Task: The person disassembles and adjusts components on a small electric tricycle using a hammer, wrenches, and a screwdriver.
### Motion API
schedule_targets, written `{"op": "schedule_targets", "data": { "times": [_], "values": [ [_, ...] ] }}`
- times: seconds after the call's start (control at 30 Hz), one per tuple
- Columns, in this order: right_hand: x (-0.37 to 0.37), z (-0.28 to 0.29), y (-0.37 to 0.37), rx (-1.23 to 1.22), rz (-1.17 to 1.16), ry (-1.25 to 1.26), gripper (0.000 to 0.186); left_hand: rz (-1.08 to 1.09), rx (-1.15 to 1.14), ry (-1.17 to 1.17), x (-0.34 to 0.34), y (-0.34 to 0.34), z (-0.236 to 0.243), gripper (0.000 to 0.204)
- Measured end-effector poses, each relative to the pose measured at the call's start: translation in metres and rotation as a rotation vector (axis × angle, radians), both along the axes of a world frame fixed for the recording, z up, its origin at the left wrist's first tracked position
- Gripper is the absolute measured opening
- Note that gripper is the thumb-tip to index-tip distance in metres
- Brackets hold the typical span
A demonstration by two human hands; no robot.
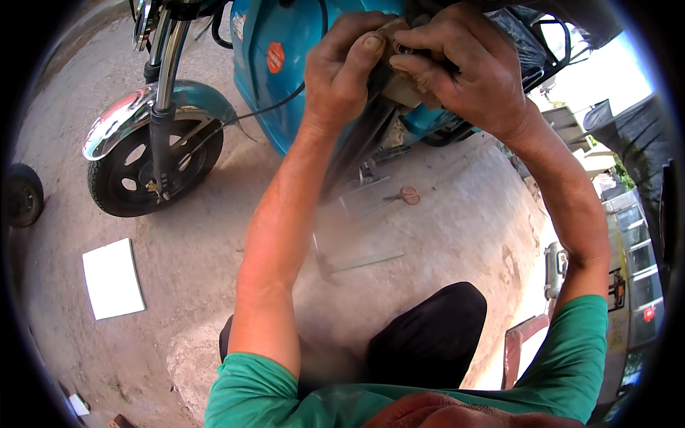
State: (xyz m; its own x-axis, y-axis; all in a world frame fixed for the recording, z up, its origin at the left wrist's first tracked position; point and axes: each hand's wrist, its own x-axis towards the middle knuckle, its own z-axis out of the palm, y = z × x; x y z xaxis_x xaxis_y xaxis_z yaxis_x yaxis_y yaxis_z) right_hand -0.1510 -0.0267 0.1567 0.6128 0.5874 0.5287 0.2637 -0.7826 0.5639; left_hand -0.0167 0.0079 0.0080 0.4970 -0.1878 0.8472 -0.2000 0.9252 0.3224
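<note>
Both of my hands are raised in front of the blue body panel (267, 118) of a motor vehicle with a chrome front fender. My left hand (337, 78) is closed, its thumb pressing the edge of a dusty brown, blocky piece (404, 93) whose kind I cannot make out. Against that same piece, my right hand (471, 68) pinches a small, dark, round metal part (405, 50) between thumb and fingers. My fingers hide much of both, and I cannot tell whether the brown piece is fixed to the vehicle.
The front wheel (107, 187) stands at the left, with a thin black cable running to the body. On the concrete lie orange-handled scissors (409, 195) and a blurred T-shaped tool (367, 261). A white flat panel (114, 279) lies at the left; a silver case (555, 269) is at the right.
</note>
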Motion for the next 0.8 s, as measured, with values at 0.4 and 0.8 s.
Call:
{"op": "schedule_targets", "data": {
  "times": [0.4,0.8],
  "values": [
    [-0.003,0.027,0.015,-0.029,-0.105,0.279,0.022,-0.04,-0.008,0.013,0.0,0.002,0.0,0.036],
    [-0.011,0.012,0.008,0.032,-0.13,0.179,0.028,-0.063,0.053,0.008,0.001,0.009,0.004,0.035]
  ]
}}
